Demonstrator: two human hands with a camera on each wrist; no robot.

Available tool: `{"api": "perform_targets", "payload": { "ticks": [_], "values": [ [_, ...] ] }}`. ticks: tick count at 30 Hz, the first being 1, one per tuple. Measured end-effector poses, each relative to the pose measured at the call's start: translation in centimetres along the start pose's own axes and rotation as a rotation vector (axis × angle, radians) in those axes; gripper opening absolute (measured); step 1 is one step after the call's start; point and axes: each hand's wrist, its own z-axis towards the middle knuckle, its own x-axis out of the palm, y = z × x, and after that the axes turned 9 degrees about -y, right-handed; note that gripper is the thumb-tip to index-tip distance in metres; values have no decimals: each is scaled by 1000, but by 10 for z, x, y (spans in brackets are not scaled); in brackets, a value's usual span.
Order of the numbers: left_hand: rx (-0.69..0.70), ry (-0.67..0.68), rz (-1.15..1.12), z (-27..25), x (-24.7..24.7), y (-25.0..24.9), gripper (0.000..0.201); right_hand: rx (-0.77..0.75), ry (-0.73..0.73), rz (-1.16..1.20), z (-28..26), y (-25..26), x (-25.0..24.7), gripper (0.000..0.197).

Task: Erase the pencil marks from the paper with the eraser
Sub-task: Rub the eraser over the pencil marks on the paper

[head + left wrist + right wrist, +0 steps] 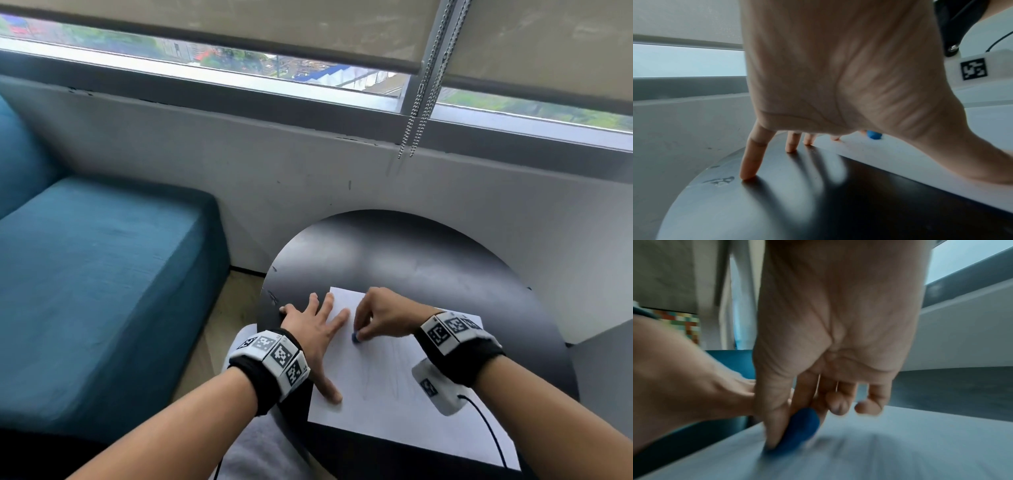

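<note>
A white sheet of paper (383, 383) lies on the round black table (428, 260), with faint pencil marks (387, 373) across its middle. My right hand (380, 317) pinches a small blue eraser (355, 337) between thumb and fingers and presses it onto the paper's upper left part. The right wrist view shows the eraser (799, 428) against the paper (900, 451), blurred. My left hand (315, 329) lies flat with spread fingers, holding down the paper's left edge; its thumb and index finger rest on the sheet. In the left wrist view the fingertips (748, 175) touch the table (777, 203), and the eraser (874, 134) shows beyond.
A teal sofa (96, 281) stands to the left of the table. A white wall and window sill (342, 137) run behind it, with blind chains (421, 102) hanging down. A black cable (486, 428) from my right wrist camera crosses the paper's lower right.
</note>
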Motion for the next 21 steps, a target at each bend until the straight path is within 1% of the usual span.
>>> {"api": "perform_targets", "payload": {
  "ticks": [2,3,4,7,8,9,12,13,14,15,17,18,19,21],
  "values": [
    [2,-3,1,0,1,0,146,38,-149,58,3,-10,0,4],
    [2,-3,0,1,1,0,146,50,-172,71,1,-10,1,3],
    [2,2,-1,1,1,-1,146,46,-146,64,-3,-8,4,2],
    [-7,19,-4,1,1,-1,147,5,103,-12,-14,8,7,4],
    [-6,19,-5,0,1,-1,147,10,127,-24,-12,10,4,5],
    [-4,14,-5,0,1,0,146,14,90,-23,-8,8,1,7],
    [3,2,-13,1,0,0,145,55,-128,25,1,-5,-4,6],
    [5,5,-15,1,0,0,145,63,-155,44,1,-7,-3,5],
    [6,10,-12,1,0,0,145,66,-140,56,-2,-7,-1,3],
    [6,15,-9,1,0,0,145,63,-85,58,-6,-5,2,2],
    [1,17,-10,2,0,-1,145,73,85,53,-11,1,2,3],
    [1,16,-11,2,0,-1,145,79,128,59,-11,1,0,5],
    [1,14,-14,2,0,-1,145,80,111,73,-9,-2,-1,6],
    [0,11,-15,1,0,-1,144,82,-31,102,-4,-8,-2,6]
  ]
}}
